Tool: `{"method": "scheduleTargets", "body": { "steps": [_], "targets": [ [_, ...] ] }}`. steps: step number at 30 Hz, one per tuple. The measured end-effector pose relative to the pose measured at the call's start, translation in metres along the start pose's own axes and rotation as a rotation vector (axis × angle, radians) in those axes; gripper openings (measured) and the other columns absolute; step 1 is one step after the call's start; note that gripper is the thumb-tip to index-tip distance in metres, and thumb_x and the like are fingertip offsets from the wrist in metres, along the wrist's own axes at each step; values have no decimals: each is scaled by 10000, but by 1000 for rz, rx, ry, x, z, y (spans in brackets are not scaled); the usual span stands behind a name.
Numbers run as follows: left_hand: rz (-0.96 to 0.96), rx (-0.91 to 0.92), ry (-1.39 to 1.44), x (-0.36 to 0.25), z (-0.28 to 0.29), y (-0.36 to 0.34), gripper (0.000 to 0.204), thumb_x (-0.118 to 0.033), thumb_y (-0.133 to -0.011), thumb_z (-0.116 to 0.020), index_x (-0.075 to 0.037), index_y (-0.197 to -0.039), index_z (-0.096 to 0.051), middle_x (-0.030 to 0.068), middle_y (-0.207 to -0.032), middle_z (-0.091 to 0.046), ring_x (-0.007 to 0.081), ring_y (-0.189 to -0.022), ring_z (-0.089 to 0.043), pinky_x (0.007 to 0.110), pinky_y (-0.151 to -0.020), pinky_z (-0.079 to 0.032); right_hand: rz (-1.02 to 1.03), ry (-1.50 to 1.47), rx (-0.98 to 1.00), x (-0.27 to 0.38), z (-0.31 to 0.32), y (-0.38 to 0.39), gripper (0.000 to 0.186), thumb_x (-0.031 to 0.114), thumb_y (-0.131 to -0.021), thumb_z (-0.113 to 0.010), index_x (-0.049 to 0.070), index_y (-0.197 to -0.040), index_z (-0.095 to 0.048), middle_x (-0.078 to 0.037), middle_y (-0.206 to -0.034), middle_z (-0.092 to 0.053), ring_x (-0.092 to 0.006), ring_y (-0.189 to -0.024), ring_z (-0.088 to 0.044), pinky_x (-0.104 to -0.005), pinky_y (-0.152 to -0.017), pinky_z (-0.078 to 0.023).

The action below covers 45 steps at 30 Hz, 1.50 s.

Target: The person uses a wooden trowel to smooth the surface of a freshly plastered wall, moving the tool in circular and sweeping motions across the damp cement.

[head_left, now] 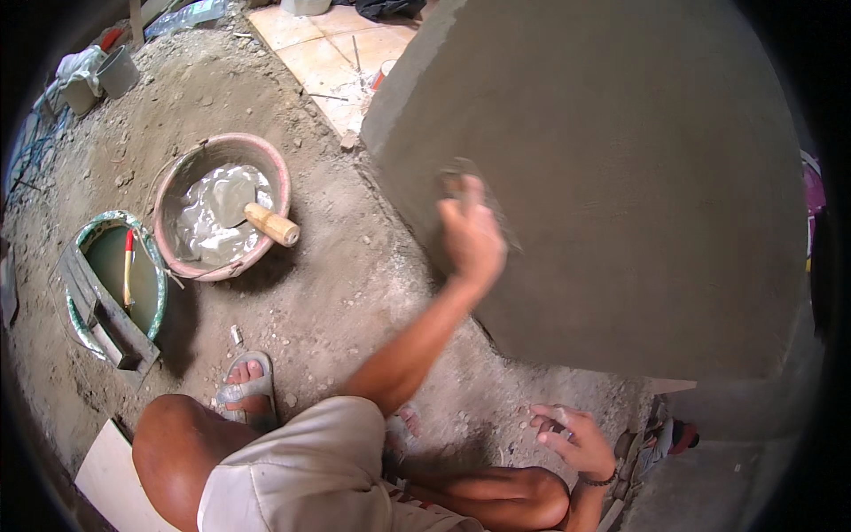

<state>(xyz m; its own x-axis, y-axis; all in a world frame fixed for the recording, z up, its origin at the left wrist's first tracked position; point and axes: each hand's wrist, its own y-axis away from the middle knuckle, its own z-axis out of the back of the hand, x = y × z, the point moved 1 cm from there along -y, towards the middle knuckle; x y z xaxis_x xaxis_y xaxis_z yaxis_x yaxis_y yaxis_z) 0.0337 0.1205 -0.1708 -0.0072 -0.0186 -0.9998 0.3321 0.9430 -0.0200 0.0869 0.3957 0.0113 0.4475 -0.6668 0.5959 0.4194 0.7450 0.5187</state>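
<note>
My left hand [472,238] grips a flat trowel [487,213], slightly blurred, against the broad grey cement surface [638,177]. My right hand [572,443] hangs at lower right near my knee, fingers apart and loosely bent, holding nothing. To the left, a pinkish bucket [166,213] contains wet grey mortar [199,204] and a wooden-handled trowel [271,224]. Beside it, a green-rimmed tub [162,288] holds murky water and a red-tipped tool [128,275], with a long metal float [111,328] lying across it.
Dusty, rubble-strewn ground [337,257] surrounds my sandaled feet [248,386]. Pale tiles [310,53] border it at the top. Small pails [118,73], a plastic bottle [182,19] and tangled blue material [40,151] sit at upper left. A pale board [106,470] lies at lower left.
</note>
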Motion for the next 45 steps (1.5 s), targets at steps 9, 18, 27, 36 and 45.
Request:
{"method": "scheduleTargets", "body": {
  "steps": [9,18,27,36,45],
  "targets": [
    [255,-129,-4,99,-42,57,575,-143,-990,-519,-163,-1546,-375,158,-1142,-462,320,-953,-605,441,-875,-505,129,190,20,27,-1,-29,424,194,-918,-696,45,-1308,-626,-113,-937,-692,-225,-809,-682,-336,-724,-537],
    [-368,79,-102,-21,-39,84,601,-63,-942,-558,-189,-1514,-428,255,-1210,-459,414,-852,-653,487,-680,-574,7,155,-41,10,8,-9,421,169,-916,-692,40,-1310,-622,-124,-951,-700,-222,-817,-677,-345,-733,-536],
    [-47,-136,-15,32,-22,11,591,-105,-977,-548,-209,-1534,-380,185,-1207,-457,377,-916,-641,490,-814,-553,66,147,57,20,-2,-13,413,171,-916,-682,21,-1297,-628,-131,-949,-697,-211,-810,-672,-328,-744,-537],
    [-457,35,52,-46,-32,76,511,-108,-997,-511,-241,-1486,-437,149,-1129,-487,322,-814,-636,436,-662,-584,24,117,-56,2,3,-21,433,111,-880,-709,-4,-1289,-626,-111,-936,-693,-181,-773,-648,-306,-720,-528],
    [482,-118,19,139,-24,4,553,-215,-1027,-453,-179,-1565,-332,250,-1347,-440,386,-1167,-577,470,-1009,-449,3,105,29,2,-1,-13,449,138,-876,-724,3,-1292,-623,-121,-934,-689,-212,-835,-679,-324,-766,-531]
  ]
}}
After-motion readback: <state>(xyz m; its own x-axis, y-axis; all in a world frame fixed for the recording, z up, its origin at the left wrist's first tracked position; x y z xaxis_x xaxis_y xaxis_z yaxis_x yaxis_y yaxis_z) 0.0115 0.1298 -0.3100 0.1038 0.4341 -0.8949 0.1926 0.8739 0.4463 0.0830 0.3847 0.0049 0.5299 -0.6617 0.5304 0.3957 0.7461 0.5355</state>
